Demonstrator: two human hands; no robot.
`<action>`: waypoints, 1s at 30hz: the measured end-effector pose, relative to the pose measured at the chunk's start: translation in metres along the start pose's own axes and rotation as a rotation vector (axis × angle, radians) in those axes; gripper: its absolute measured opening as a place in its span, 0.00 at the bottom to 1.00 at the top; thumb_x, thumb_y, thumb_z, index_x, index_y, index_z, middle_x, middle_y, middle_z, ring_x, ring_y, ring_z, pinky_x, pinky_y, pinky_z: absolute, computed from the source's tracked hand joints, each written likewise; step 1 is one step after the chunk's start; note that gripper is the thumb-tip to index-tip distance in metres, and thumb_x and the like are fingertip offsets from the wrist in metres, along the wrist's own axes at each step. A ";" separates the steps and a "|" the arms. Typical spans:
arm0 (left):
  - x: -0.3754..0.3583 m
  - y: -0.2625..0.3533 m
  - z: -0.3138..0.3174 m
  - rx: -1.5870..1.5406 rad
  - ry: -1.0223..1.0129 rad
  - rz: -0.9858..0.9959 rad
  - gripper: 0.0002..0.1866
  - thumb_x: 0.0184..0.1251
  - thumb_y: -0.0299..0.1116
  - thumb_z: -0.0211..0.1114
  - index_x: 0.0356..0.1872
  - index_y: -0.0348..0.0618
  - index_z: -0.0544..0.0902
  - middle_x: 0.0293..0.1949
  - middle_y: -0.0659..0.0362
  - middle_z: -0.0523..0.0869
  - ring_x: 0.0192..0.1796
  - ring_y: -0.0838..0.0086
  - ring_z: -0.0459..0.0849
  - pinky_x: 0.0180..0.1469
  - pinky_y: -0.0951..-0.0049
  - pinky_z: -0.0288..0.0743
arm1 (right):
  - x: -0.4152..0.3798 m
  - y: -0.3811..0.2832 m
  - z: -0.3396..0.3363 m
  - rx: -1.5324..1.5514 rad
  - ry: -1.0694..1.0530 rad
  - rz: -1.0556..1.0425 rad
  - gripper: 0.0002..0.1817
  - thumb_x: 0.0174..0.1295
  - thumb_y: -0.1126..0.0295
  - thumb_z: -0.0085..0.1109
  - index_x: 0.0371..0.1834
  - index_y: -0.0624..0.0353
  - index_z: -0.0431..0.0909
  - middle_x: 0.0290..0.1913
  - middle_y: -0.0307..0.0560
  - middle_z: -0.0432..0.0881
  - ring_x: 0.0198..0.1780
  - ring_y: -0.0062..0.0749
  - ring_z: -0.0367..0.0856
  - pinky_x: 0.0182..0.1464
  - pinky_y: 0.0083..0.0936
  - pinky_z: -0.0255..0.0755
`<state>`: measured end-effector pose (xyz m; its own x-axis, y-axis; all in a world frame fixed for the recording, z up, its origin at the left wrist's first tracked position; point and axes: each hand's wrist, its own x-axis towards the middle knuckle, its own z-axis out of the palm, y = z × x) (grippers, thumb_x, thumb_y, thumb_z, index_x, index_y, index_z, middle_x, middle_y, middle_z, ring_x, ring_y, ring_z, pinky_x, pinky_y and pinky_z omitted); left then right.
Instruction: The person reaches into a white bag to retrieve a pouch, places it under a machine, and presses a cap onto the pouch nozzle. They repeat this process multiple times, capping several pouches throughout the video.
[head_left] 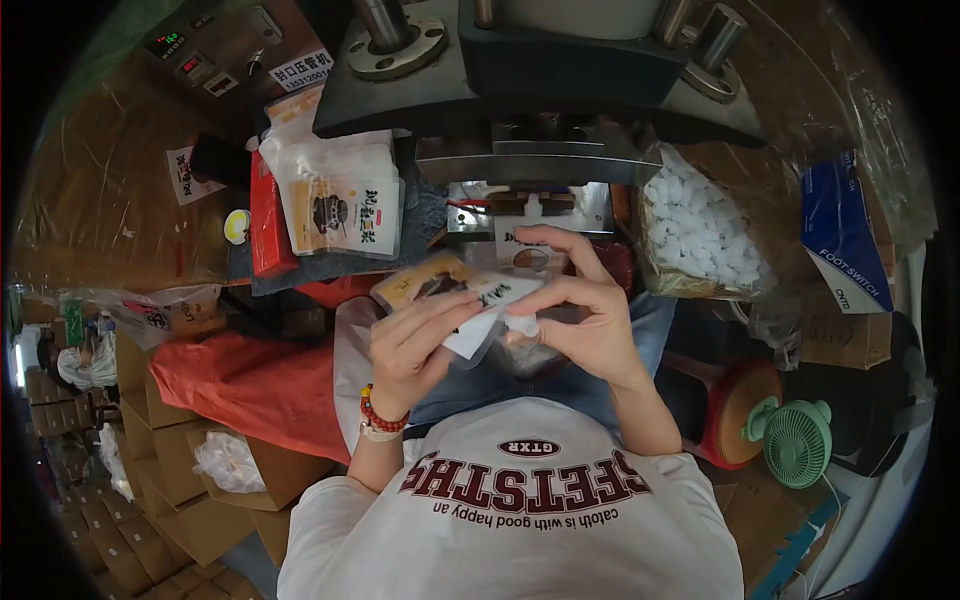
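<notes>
My left hand (415, 345), with a beaded bracelet at the wrist, holds a printed plastic pouch (430, 280) between thumb and fingers. My right hand (585, 315) pinches a small white spout piece (521, 324) at the pouch's edge. The pouch is tilted in front of my lap. Just beyond my hands, another printed pouch (526, 252) hangs at the press, with a white spout (533, 206) at its top in the metal jaws.
A stack of printed pouches (340, 205) lies beside a red box (268, 215) at the left. At the right are a box of white spouts (700, 225), a blue foot-switch box (845, 235) and a green fan (797, 444). The press (540, 160) stands ahead.
</notes>
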<state>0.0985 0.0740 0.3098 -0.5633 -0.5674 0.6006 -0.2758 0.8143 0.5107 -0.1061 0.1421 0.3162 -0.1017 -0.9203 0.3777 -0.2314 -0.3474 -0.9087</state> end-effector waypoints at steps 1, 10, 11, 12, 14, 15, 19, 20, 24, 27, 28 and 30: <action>0.002 0.003 0.000 -0.096 -0.059 -0.006 0.19 0.43 0.16 0.61 0.41 0.40 0.86 0.42 0.55 0.88 0.44 0.62 0.87 0.45 0.69 0.80 | -0.002 0.000 -0.003 0.109 -0.031 0.010 0.16 0.44 0.78 0.73 0.39 0.56 0.86 0.63 0.48 0.71 0.64 0.37 0.70 0.58 0.30 0.69; 0.008 -0.040 0.097 -0.922 -0.191 -0.926 0.10 0.66 0.32 0.67 0.35 0.33 0.86 0.30 0.61 0.88 0.30 0.85 0.82 0.32 0.83 0.76 | -0.004 0.002 -0.053 -0.440 0.480 0.123 0.19 0.50 0.74 0.71 0.47 0.63 0.79 0.52 0.51 0.78 0.56 0.41 0.77 0.55 0.29 0.71; 0.018 -0.041 0.100 -1.031 -0.131 -0.966 0.10 0.66 0.33 0.67 0.37 0.33 0.86 0.33 0.58 0.88 0.32 0.83 0.84 0.35 0.82 0.77 | -0.005 -0.003 -0.071 -0.587 0.478 0.195 0.18 0.51 0.74 0.70 0.46 0.63 0.79 0.48 0.51 0.80 0.53 0.40 0.78 0.53 0.28 0.72; 0.029 -0.042 0.101 -1.030 -0.130 -0.969 0.10 0.66 0.33 0.67 0.37 0.33 0.86 0.33 0.58 0.88 0.32 0.83 0.84 0.35 0.82 0.77 | -0.003 0.000 -0.080 -0.718 0.511 0.230 0.14 0.53 0.76 0.66 0.44 0.63 0.79 0.41 0.51 0.82 0.48 0.42 0.80 0.50 0.30 0.73; 0.043 -0.045 0.102 -1.188 -0.080 -1.006 0.11 0.67 0.34 0.67 0.36 0.33 0.85 0.33 0.59 0.88 0.32 0.83 0.84 0.34 0.82 0.76 | -0.009 0.029 -0.097 -0.914 0.394 0.314 0.12 0.54 0.76 0.64 0.43 0.63 0.80 0.40 0.52 0.81 0.47 0.44 0.79 0.48 0.33 0.73; 0.042 -0.052 0.106 -1.213 -0.082 -1.003 0.11 0.66 0.33 0.66 0.39 0.33 0.85 0.35 0.58 0.88 0.34 0.82 0.85 0.37 0.81 0.78 | -0.012 0.047 -0.101 -1.108 0.276 0.392 0.10 0.55 0.77 0.61 0.41 0.63 0.80 0.40 0.54 0.81 0.46 0.47 0.78 0.47 0.35 0.73; 0.047 -0.048 0.103 -1.194 -0.101 -1.010 0.16 0.65 0.37 0.68 0.45 0.33 0.83 0.36 0.58 0.88 0.35 0.79 0.85 0.38 0.79 0.78 | -0.011 0.067 -0.108 -1.132 0.216 0.227 0.13 0.53 0.76 0.60 0.44 0.61 0.80 0.39 0.54 0.80 0.44 0.50 0.76 0.45 0.40 0.72; 0.045 -0.050 0.093 -1.182 -0.090 -1.016 0.16 0.65 0.37 0.68 0.45 0.33 0.83 0.36 0.58 0.88 0.35 0.79 0.85 0.38 0.79 0.78 | -0.011 0.068 -0.110 -1.143 0.224 0.207 0.12 0.54 0.77 0.61 0.43 0.61 0.80 0.37 0.52 0.80 0.42 0.47 0.76 0.44 0.35 0.72; 0.034 -0.066 0.024 0.330 0.069 -0.389 0.26 0.58 0.42 0.71 0.57 0.44 0.79 0.54 0.57 0.83 0.53 0.63 0.81 0.63 0.59 0.65 | -0.011 0.049 -0.101 -0.887 0.445 0.255 0.09 0.58 0.77 0.60 0.42 0.63 0.78 0.33 0.49 0.77 0.41 0.41 0.76 0.43 0.29 0.71; -0.008 -0.098 -0.012 0.807 -0.094 -0.238 0.29 0.55 0.37 0.70 0.60 0.49 0.77 0.61 0.58 0.78 0.62 0.61 0.74 0.70 0.50 0.52 | -0.023 0.046 -0.093 -0.825 0.537 0.122 0.09 0.67 0.70 0.56 0.44 0.64 0.76 0.35 0.45 0.78 0.36 0.26 0.72 0.42 0.20 0.67; -0.022 -0.104 -0.018 0.874 -0.181 -0.231 0.29 0.54 0.35 0.70 0.61 0.50 0.76 0.63 0.59 0.76 0.65 0.61 0.72 0.71 0.48 0.49 | -0.023 0.040 -0.081 -0.455 0.555 0.156 0.09 0.68 0.70 0.55 0.45 0.64 0.76 0.36 0.45 0.79 0.36 0.25 0.73 0.42 0.20 0.68; -0.042 -0.109 -0.026 0.609 -0.325 -0.147 0.22 0.55 0.29 0.66 0.54 0.45 0.81 0.58 0.60 0.82 0.63 0.59 0.76 0.68 0.56 0.57 | -0.021 0.025 -0.057 0.063 0.450 0.163 0.11 0.70 0.70 0.53 0.48 0.65 0.74 0.38 0.47 0.80 0.36 0.23 0.73 0.42 0.20 0.69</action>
<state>0.1726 0.0062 0.2446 -0.6646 -0.6893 0.2886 -0.7007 0.7090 0.0799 -0.1652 0.1627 0.2961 -0.5436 -0.7991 0.2567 -0.1203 -0.2285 -0.9661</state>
